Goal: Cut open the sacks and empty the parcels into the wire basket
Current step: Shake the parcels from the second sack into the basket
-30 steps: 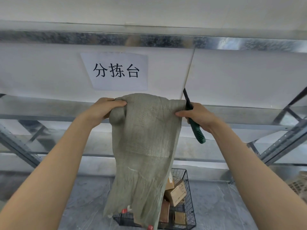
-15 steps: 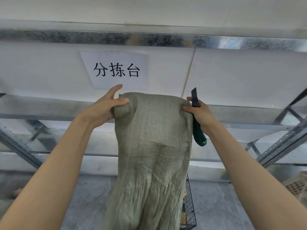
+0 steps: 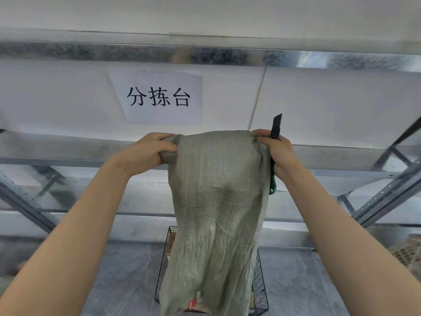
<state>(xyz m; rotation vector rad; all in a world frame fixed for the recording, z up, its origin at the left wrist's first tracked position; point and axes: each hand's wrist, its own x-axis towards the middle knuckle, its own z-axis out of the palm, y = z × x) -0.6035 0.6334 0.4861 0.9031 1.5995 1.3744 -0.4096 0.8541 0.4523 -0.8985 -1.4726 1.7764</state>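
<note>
Two tight grips: left hand (image 3: 145, 153) clamps a sack (image 3: 216, 201) corner again, right hand (image 3: 279, 153) pinches the other corner plus knife (image 3: 276, 124); sack hangs limp above basket (image 3: 162, 274), likely nearly empty.

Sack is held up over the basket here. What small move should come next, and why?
Probably a short shake. The left hand and right hand grip the sack by its top corners, the right also holding the knife; it hangs mouth-down over the basket. Something red and white shows at the mouth, so it may not be empty.
</note>
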